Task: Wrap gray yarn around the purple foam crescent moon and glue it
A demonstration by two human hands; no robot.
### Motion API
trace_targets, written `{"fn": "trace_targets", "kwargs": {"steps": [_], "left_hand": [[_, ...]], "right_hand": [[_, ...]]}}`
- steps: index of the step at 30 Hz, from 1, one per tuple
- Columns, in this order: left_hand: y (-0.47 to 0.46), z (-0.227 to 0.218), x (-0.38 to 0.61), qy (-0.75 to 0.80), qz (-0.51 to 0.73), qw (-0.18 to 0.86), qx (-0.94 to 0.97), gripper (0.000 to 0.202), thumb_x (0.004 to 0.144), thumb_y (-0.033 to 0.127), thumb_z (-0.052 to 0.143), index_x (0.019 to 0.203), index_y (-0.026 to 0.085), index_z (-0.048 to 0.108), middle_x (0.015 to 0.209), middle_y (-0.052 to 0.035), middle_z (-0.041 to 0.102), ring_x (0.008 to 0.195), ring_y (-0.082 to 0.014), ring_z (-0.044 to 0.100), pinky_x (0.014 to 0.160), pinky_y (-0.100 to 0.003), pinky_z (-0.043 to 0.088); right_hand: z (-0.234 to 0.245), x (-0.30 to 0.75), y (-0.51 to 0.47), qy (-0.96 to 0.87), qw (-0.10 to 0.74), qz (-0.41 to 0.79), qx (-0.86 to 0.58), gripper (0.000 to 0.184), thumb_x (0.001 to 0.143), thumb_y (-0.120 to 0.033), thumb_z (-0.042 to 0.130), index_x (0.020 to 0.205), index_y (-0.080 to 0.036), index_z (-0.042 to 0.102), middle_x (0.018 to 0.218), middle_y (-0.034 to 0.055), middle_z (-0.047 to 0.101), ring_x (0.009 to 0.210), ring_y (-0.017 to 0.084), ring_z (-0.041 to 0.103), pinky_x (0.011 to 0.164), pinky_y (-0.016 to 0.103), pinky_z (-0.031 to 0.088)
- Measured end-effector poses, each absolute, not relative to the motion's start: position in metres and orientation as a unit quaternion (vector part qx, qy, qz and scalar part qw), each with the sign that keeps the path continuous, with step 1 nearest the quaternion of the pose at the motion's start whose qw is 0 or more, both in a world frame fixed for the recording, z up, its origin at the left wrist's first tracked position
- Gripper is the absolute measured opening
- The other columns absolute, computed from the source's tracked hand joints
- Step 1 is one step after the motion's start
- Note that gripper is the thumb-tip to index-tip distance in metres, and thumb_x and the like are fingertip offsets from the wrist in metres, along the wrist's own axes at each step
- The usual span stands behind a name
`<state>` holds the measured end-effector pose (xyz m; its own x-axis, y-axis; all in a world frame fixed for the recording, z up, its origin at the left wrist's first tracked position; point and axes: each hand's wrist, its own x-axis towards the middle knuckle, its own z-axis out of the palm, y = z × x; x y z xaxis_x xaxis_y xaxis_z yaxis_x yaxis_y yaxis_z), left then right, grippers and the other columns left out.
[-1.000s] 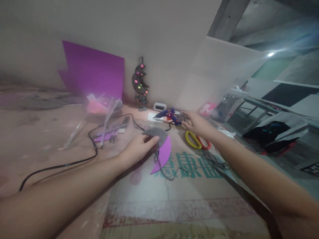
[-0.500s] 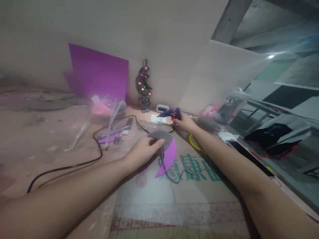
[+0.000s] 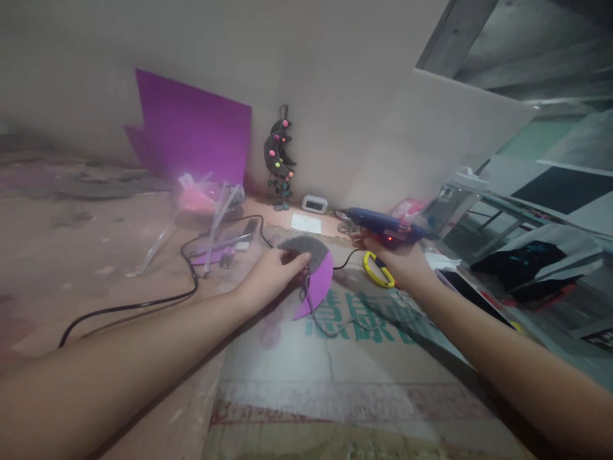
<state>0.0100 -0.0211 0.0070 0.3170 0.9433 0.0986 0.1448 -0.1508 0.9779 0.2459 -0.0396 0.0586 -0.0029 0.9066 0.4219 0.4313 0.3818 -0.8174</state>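
My left hand pinches a purple crescent moon cutout whose upper part is wrapped in grey yarn. A loose tail of grey yarn trails from it over the printed sheet. My right hand is wrapped round a dark blue glue gun with a small red light lit on it. The gun is raised to the right of the moon, its nozzle towards the left. Yellow-handled scissors lie just below my right hand.
Against the wall hang decorated dark moons beside a purple board. A small white clock stands behind a white card. Clear glue sticks and a black cable lie left; a tablet lies right.
My right hand has moved to the right with the glue gun, away from the white card, uncovering more of the scissors. My left hand still holds the moon.
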Motion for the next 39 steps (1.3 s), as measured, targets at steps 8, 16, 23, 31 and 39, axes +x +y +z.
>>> {"fn": "trace_targets", "kwargs": {"steps": [8,16,23,31,39], "left_hand": [[-0.017,0.004,0.011,0.392,0.439,0.538,0.604,0.021,0.083,0.037,0.058,0.078,0.016,0.06,0.065,-0.0003,0.06,0.055,-0.0118,0.053,0.057,-0.025,0.044],[-0.016,0.002,0.009,0.394,0.449,0.458,0.659,0.023,0.082,0.039,0.058,0.079,0.016,0.06,0.069,-0.0005,0.062,0.06,-0.0134,0.054,0.061,-0.026,0.043],[-0.017,0.002,0.008,0.398,0.447,0.444,0.667,0.023,0.083,0.039,0.057,0.078,0.017,0.06,0.067,0.0001,0.061,0.061,-0.0138,0.055,0.064,-0.027,0.043],[-0.019,0.004,0.008,0.395,0.448,0.44,0.671,0.022,0.083,0.038,0.057,0.082,0.016,0.061,0.07,-0.0002,0.062,0.061,-0.0135,0.055,0.064,-0.026,0.043],[-0.021,0.005,0.007,0.398,0.441,0.424,0.684,0.024,0.085,0.038,0.056,0.089,0.016,0.065,0.068,-0.0007,0.063,0.061,-0.0142,0.055,0.063,-0.025,0.043]], "right_hand": [[0.027,0.249,-0.083,-0.734,0.372,0.136,-0.551,0.018,0.083,-0.043,0.061,0.083,-0.025,0.06,0.081,0.0038,0.068,0.077,0.022,0.066,0.074,0.037,0.054],[0.023,0.242,-0.086,-0.777,0.331,0.181,-0.504,0.019,0.078,-0.042,0.066,0.08,-0.025,0.057,0.078,0.003,0.067,0.075,0.023,0.064,0.067,0.037,0.051],[0.02,0.243,-0.086,-0.784,0.31,0.177,-0.509,0.02,0.082,-0.046,0.06,0.082,-0.026,0.058,0.075,0.0027,0.065,0.068,0.022,0.061,0.063,0.037,0.051],[0.016,0.245,-0.084,-0.786,0.306,0.141,-0.518,0.026,0.078,-0.049,0.064,0.081,-0.024,0.056,0.071,0.0022,0.06,0.065,0.02,0.058,0.059,0.034,0.049],[0.012,0.246,-0.082,-0.779,0.305,0.137,-0.53,0.027,0.079,-0.049,0.064,0.083,-0.023,0.058,0.066,0.0009,0.058,0.06,0.017,0.055,0.055,0.03,0.046]]}}
